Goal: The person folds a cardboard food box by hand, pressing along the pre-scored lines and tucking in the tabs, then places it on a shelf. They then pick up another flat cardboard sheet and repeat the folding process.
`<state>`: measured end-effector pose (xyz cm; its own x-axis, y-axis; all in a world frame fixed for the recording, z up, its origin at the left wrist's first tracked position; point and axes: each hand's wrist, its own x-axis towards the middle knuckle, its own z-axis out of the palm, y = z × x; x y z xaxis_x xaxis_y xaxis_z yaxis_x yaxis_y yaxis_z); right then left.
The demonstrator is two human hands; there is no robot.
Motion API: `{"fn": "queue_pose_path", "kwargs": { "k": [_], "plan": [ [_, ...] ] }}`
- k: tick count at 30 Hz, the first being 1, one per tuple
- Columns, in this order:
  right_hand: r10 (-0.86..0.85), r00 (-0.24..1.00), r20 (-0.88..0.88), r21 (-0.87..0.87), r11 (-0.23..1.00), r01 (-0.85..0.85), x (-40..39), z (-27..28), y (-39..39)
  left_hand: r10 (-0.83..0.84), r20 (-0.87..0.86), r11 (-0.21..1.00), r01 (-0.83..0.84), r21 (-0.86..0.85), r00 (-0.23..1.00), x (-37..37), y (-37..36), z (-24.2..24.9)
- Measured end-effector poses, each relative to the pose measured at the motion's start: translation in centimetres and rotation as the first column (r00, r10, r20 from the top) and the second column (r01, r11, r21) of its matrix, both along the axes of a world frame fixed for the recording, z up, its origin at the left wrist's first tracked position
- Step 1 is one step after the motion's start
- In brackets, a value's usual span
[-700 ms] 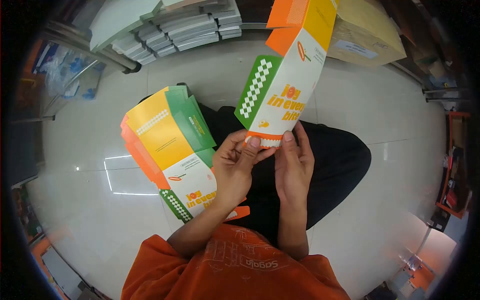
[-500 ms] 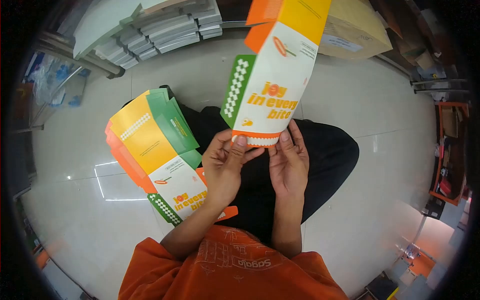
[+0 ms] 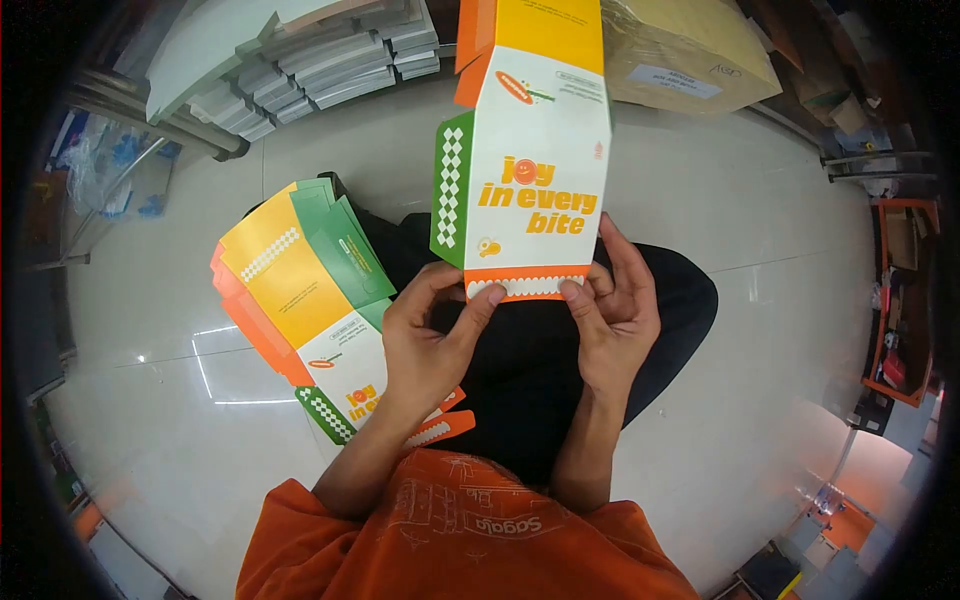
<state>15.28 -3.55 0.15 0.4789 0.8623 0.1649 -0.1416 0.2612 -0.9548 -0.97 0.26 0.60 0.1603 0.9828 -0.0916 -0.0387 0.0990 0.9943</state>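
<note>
Two hands, left [image 3: 428, 325] and right [image 3: 615, 325]: farther apart now, pinching orange edge [image 3: 527, 285] with fingers.
Printed carton [image 3: 540, 140]: turned straighter.

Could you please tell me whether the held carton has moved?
Yes, the held carton has swung left at its upper end, uncovering more of the wrapped parcel.

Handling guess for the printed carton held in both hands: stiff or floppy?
The held carton is probably light and fairly stiff: left hand and right hand pinch only its bottom edge, yet it extends well beyond them. Its creased panels and angled side flap suggest it may flex at the folds.
</note>
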Motion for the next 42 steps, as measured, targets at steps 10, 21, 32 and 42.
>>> {"fn": "queue_pose_path", "kwargs": {
  "k": [10, 21, 32, 42],
  "plan": [
    [0.158, 0.715, -0.681, -0.061, 0.961, -0.270, 0.1, 2.4, 0.3, 0.017, -0.376, 0.877, 0.167, 0.450, 0.926, -2.0, 0.9, 2.1],
    [0.279, 0.795, -0.539, 0.042, 0.951, -0.306, -2.2, 0.4, 0.1, 0.205, 0.651, 0.945, 0.026, -0.326, 0.731, -1.5, -0.7, 1.8],
    [0.194, 0.720, 0.666, -0.039, 0.973, -0.227, 0.2, 3.8, 5.2, -0.130, 0.669, 0.914, 0.350, -0.205, 0.732, -7.7, 1.2, -0.2],
    [0.275, 0.948, 0.159, -0.078, 0.961, -0.266, -4.2, 3.4, 3.3, -0.112, 0.870, 0.930, 0.358, -0.079, 0.481, -6.5, 3.4, -1.8]
  ]
}}
